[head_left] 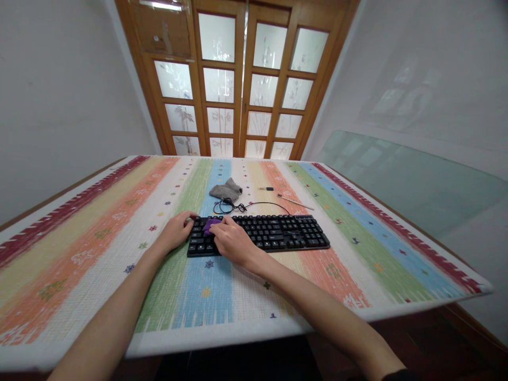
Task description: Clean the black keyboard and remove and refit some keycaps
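Note:
A black keyboard (278, 233) lies on the striped tablecloth, with its left end between my hands. My left hand (178, 228) holds the keyboard's upper left corner, fingers at the back edge and thumb along the side. In my right hand (230, 239) is a soft purple wad (209, 226), pressed onto the keys near the left end. Whether the wad is cloth or putty I cannot tell. My fingers hide part of it and some keys. The keyboard's black cable (226, 207) lies looped behind it.
Behind the cable sits a crumpled grey cloth (226, 189). Further right are a small black-ended brush (270, 189) and a thin stick-like brush (293, 201). The striped tablecloth (99, 233) covers the table. Wooden glass-paned doors (240, 79) stand beyond.

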Motion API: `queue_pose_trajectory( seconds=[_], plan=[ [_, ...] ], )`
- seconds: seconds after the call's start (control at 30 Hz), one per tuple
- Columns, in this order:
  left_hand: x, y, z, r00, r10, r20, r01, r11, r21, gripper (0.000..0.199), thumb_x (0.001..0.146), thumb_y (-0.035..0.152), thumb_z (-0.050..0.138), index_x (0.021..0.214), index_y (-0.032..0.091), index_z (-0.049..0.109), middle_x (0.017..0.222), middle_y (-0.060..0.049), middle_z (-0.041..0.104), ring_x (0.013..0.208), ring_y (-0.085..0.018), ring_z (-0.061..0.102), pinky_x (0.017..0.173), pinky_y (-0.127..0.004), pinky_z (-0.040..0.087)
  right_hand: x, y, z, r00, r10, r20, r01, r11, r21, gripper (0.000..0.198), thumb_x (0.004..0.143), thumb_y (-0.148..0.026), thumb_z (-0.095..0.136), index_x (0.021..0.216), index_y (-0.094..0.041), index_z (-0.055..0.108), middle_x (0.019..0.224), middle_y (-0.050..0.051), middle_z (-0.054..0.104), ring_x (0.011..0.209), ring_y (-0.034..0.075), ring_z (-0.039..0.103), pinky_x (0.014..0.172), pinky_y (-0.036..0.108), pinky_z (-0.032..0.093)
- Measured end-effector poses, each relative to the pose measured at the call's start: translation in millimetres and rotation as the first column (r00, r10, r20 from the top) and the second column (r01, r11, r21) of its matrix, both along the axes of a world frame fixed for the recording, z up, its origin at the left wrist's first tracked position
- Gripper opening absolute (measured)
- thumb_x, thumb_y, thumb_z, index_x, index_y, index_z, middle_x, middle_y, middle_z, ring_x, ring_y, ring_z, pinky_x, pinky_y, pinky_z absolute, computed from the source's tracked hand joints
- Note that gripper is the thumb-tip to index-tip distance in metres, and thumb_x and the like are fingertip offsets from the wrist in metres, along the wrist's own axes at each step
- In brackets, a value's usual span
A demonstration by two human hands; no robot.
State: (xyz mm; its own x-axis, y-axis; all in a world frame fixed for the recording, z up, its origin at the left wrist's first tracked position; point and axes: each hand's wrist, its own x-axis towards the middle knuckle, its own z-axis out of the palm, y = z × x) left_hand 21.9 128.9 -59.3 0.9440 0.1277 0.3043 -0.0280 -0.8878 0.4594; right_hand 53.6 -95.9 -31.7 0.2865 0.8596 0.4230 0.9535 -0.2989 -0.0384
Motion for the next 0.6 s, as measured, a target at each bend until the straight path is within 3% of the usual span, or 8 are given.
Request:
queue_pose_trajectory(
  seconds=[0.33,0.6],
  plan=[
    [0,0,0.4,1.0,-0.004,0.001,0.004,1.0,0.003,0.034,0.079,0.029,0.04,0.1,0.018,0.065,0.103,-0.009,0.072,0.088,-0.023,0.066,0.088,-0.035,0.051,-15,0,-6,0.997,-0.011,0.074,0.02,0.993,-0.12,0.012,0.091,-0.006,0.047,0.095,-0.01,0.057,0.082,0.012,0.063,0.088,0.026,0.051,0.081,0.035,0.042],
    [0,-1,1.3,1.0,-0.002,-0.006,0.002,1.0,-0.005,0.036,0.079,0.028,0.039,0.101,0.015,0.065,0.104,-0.011,0.071,0.091,-0.024,0.066,0.089,-0.038,0.05,-7,18,9,0.994,-0.1,0.037,0.101,0.995,-0.009,0.019,0.089,-0.007,0.043,0.101,-0.009,0.058,0.083,0.011,0.063,0.086,0.026,0.049,0.084,0.034,0.044]
  ],
)
